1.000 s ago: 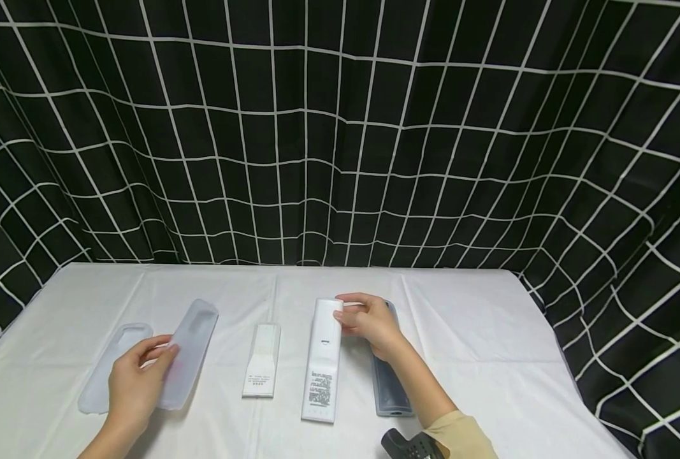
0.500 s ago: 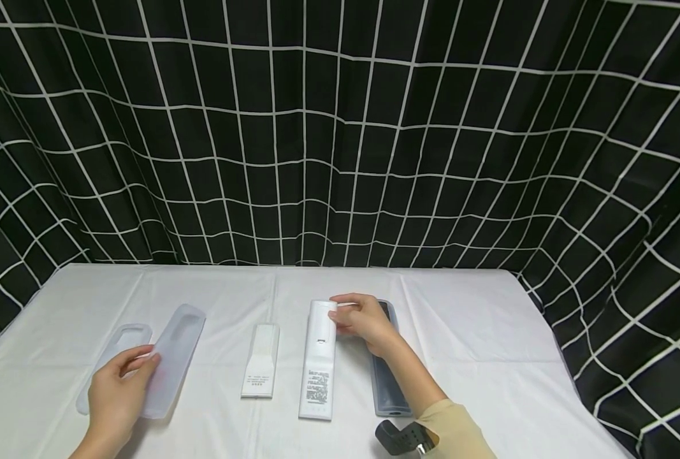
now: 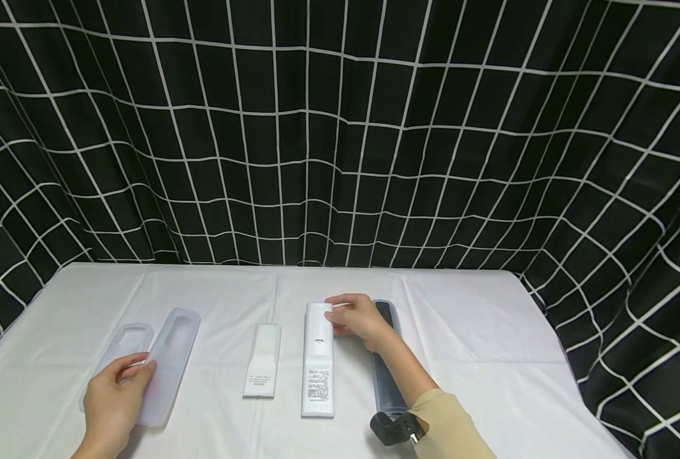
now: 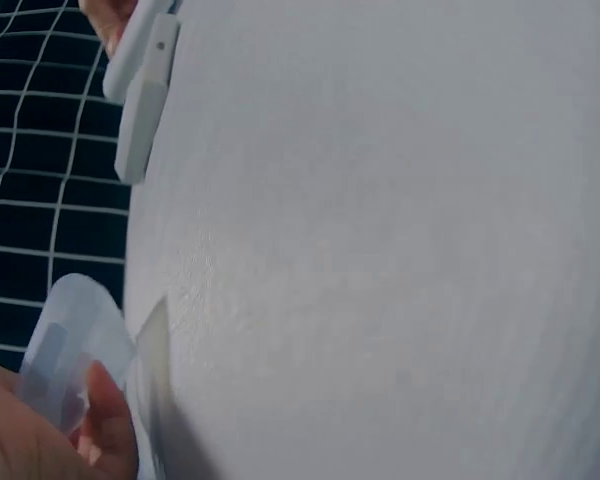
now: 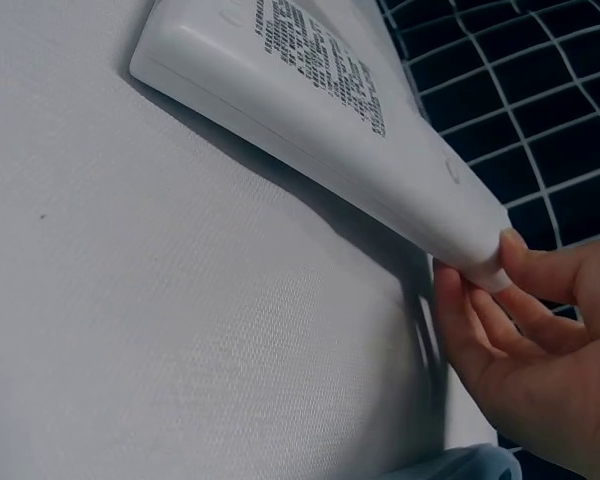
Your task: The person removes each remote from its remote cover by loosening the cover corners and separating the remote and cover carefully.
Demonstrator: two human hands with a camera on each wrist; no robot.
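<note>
My left hand (image 3: pixel 112 403) pinches the near part of a translucent silicone remote cover (image 3: pixel 173 357) between thumb and fingers. In the left wrist view that cover (image 4: pixel 85 325) rises above the fingers. A second translucent cover (image 3: pixel 123 339) lies on the cloth, partly hidden behind the left hand. My right hand (image 3: pixel 362 322) pinches the far end of a long white remote control (image 3: pixel 318 357), printed side up. Seen from the right wrist, that end of the remote (image 5: pixel 310 130) is tilted up, with shadow under it. A shorter white remote (image 3: pixel 262 360) lies between the hands.
A dark remote in a clear cover (image 3: pixel 388 376) lies to the right, partly under the right forearm. White cloth (image 3: pixel 477 357) covers the table. Behind and at the sides hangs a black curtain with a white grid (image 3: pixel 317 146).
The left hand has moved left and slightly nearer with the cover. The right hand has shifted a little left, and the far end of the long white remote has come down.
</note>
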